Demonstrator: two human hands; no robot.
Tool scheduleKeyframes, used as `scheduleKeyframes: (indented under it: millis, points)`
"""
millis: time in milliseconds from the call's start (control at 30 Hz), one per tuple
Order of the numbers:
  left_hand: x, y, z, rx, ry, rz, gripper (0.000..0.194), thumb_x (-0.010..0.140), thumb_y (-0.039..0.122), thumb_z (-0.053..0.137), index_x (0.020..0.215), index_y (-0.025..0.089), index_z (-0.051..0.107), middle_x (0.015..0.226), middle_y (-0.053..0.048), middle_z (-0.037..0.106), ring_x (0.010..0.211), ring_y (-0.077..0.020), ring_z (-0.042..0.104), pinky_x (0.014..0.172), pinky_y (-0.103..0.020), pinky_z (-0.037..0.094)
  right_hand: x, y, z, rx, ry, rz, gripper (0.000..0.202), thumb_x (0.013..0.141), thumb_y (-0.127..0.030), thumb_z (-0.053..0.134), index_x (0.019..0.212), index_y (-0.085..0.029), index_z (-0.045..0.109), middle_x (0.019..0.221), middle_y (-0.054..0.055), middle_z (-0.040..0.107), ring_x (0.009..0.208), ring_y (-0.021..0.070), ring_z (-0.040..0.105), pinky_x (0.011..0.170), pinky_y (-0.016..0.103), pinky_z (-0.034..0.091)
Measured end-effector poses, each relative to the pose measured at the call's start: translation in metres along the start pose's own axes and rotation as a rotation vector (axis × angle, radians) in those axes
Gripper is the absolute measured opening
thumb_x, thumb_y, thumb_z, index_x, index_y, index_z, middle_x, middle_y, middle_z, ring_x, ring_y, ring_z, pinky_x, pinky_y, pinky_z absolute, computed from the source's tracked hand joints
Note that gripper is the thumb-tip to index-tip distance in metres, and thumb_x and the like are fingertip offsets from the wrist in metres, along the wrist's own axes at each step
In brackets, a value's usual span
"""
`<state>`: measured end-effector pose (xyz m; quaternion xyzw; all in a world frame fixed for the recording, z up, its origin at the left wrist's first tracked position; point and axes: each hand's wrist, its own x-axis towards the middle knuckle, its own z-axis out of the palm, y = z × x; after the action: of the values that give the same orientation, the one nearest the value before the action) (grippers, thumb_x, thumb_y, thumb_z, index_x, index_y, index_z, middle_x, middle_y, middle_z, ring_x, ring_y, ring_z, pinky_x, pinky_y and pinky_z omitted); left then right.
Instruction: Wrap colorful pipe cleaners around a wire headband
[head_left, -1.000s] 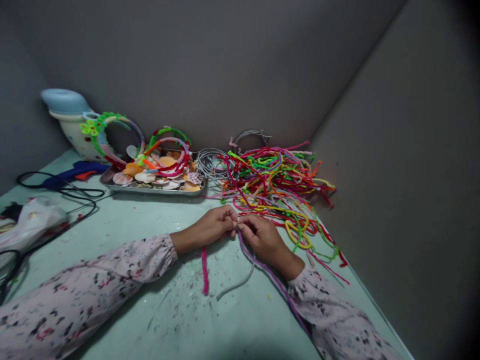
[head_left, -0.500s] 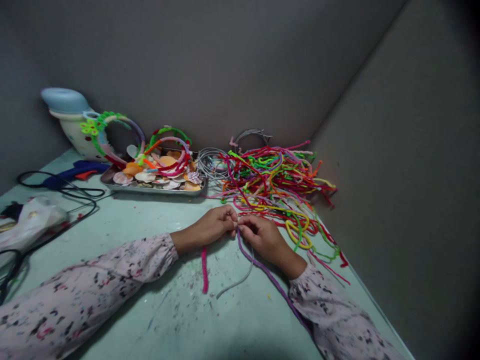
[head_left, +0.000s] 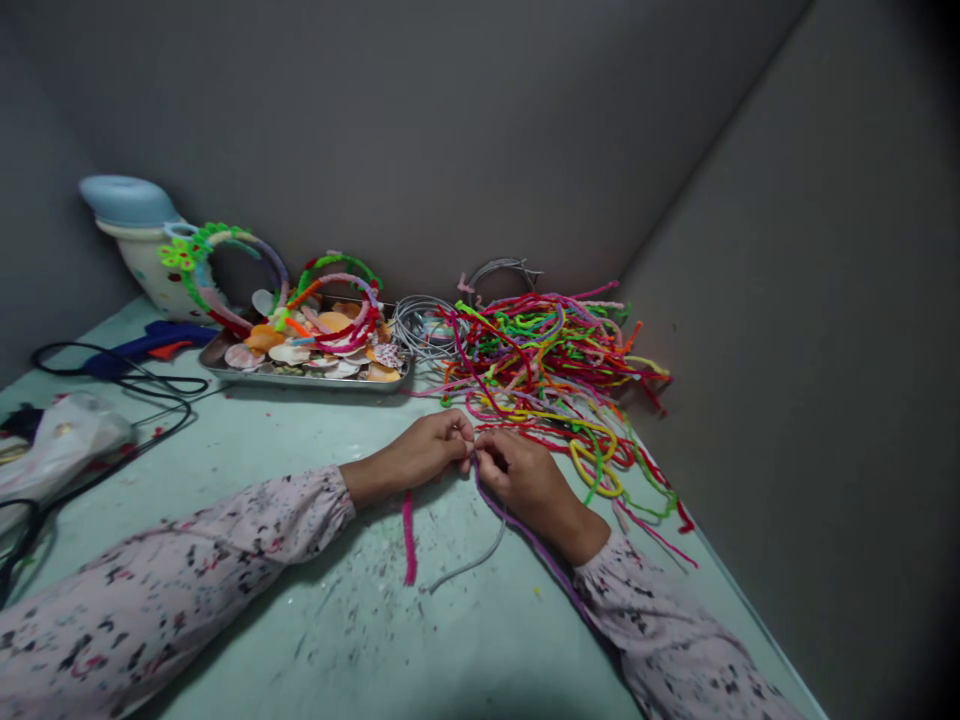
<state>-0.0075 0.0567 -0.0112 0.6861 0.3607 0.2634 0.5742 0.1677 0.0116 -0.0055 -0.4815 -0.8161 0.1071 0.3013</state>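
My left hand (head_left: 433, 447) and my right hand (head_left: 529, 480) meet fingertip to fingertip above the table, both closed in a pinch. Between the fingertips is the upper end of a purple pipe cleaner (head_left: 541, 548), whose tail runs down to the right under my right sleeve. A thin grey wire (head_left: 474, 567) curves out below my right hand, its free end pointing left. Below my left wrist a short length of pink pipe cleaner (head_left: 409, 540) shows; my hand hides its upper end. The fingers cover the exact spot where the strands meet.
Behind my hands lies a heap of coloured pipe cleaners (head_left: 555, 345), beside a coil of grey wire (head_left: 427, 328). A metal tray (head_left: 300, 379) holds shells and fuzzy rings. A blue glue gun (head_left: 142, 345), black cable (head_left: 169, 397), plastic bag (head_left: 79, 435) and blue-lidded container (head_left: 146, 255) stand left.
The grey wire's free end has shifted slightly left, and the purple pipe cleaner's tail has moved a little. Both hands keep their pinch in nearly the same place.
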Motion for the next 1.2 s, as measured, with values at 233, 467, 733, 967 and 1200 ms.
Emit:
scheduleKeyframes:
  millis: [233,467,733,967,1200]
  points:
    - [0.0000,0.0018,-0.0002,-0.007,0.000,-0.013,0.010,0.078,0.023,0.051,0.086,0.017,0.052,0.065,0.002,0.058,0.045,-0.0066,0.041,0.043,-0.020,0.029,-0.0024,0.0013,-0.0022,0.039,-0.013,-0.018,0.017,0.083,-0.012,0.051,0.094,-0.019,0.063,0.088,0.005,0.067,0.080,0.0172,0.061,0.075,0.028,0.046]
    - [-0.0001,0.0018,0.0004,-0.003,0.006,-0.016,0.011,0.078,0.023,0.051,0.086,0.017,0.052,0.064,0.003,0.058,0.045,-0.0062,0.041,0.044,-0.019,0.028,-0.0020,0.0013,0.0004,-0.035,-0.020,-0.005,0.016,0.083,-0.012,0.051,0.092,-0.018,0.063,0.086,0.004,0.066,0.079,0.0160,0.061,0.074,0.026,0.045]
    - [0.0011,0.0000,0.0005,-0.005,-0.017,-0.016,0.011,0.079,0.024,0.050,0.087,0.017,0.052,0.065,0.002,0.058,0.046,-0.0069,0.042,0.043,-0.019,0.029,-0.0046,0.0001,0.0046,-0.207,-0.010,-0.004,0.017,0.084,-0.014,0.049,0.093,-0.018,0.063,0.087,0.006,0.067,0.081,0.0172,0.062,0.076,0.026,0.044]
    - [0.0007,0.0022,0.0014,-0.015,-0.010,0.003,0.009,0.079,0.021,0.050,0.086,0.016,0.051,0.064,0.003,0.058,0.046,-0.0059,0.040,0.045,-0.019,0.029,-0.0056,-0.0020,0.0042,-0.225,0.006,-0.015,0.015,0.084,-0.015,0.048,0.090,-0.017,0.062,0.084,0.006,0.066,0.078,0.0177,0.062,0.073,0.026,0.043]
    - [0.0008,-0.0002,0.0009,-0.045,-0.022,-0.018,0.011,0.079,0.023,0.051,0.088,0.017,0.051,0.063,0.003,0.058,0.044,-0.0062,0.039,0.043,-0.020,0.028,-0.0061,-0.0028,0.0011,-0.130,-0.002,-0.004,0.019,0.083,-0.013,0.050,0.096,-0.019,0.061,0.088,0.005,0.067,0.079,0.0167,0.062,0.073,0.025,0.044]
